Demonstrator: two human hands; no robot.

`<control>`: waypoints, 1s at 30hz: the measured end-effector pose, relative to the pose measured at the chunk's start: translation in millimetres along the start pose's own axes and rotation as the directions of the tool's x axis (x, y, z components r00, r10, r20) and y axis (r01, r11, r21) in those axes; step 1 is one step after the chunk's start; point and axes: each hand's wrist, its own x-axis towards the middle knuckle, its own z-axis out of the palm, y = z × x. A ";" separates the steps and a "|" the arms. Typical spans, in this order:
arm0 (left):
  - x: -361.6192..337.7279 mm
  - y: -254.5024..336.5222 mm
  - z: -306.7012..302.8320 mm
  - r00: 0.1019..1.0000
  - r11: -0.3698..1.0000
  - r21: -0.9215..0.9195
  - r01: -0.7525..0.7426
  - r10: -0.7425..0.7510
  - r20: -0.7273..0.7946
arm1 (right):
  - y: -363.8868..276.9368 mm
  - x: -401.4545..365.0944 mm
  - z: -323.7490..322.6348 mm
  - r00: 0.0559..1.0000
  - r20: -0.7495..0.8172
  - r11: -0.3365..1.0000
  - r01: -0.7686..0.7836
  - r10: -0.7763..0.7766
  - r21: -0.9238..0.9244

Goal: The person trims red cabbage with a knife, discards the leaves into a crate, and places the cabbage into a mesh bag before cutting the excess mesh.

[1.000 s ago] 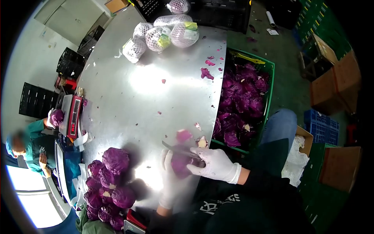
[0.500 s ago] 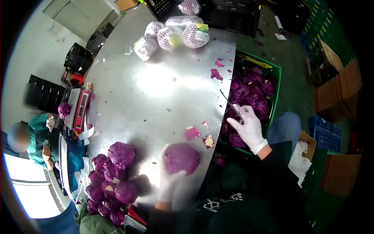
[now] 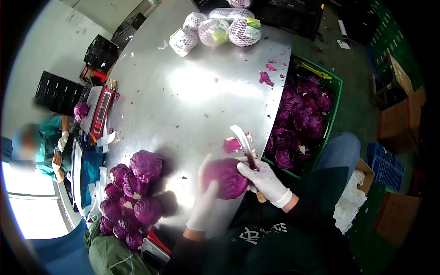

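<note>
Purple cabbage (image 3: 227, 178) at the edge of a shiny surface (image 3: 174, 119)

The blurry left grip (image 3: 203, 200) cups the cabbage's side. The right grip (image 3: 268, 180) is wrapped around a knife (image 3: 241, 137), its thumb on the cabbage. A pink leaf bit (image 3: 232, 145) lies nearby. More cabbages (image 3: 147, 211) sit heaped on the left, and a green crate (image 3: 340, 93) of leaves (image 3: 306, 103) stands at right

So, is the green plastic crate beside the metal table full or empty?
Full or nearly so: dark purple cabbage leaves spread across the crate, hiding its bottom.
</note>
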 end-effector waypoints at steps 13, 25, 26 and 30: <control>14.4 -6.5 -3.4 0.965 0.892 0.375 -0.252 0.201 0.170 | -21.1 -8.7 5.9 0.995 0.067 0.996 0.072 -0.069 -0.050; 42.5 85.9 -111.9 0.800 0.733 0.480 -0.482 0.592 -0.101 | -30.9 3.4 25.7 0.996 0.032 0.978 0.093 -0.089 -0.186; 55.2 96.7 -153.4 0.803 0.755 0.542 -0.368 0.552 -0.224 | -26.2 7.0 20.9 0.998 0.004 0.981 0.059 -0.059 -0.186; 89.2 149.0 -287.6 0.488 0.831 0.488 -0.268 0.554 -0.675 | -13.7 18.8 11.0 0.999 -0.048 0.985 0.004 -0.012 -0.172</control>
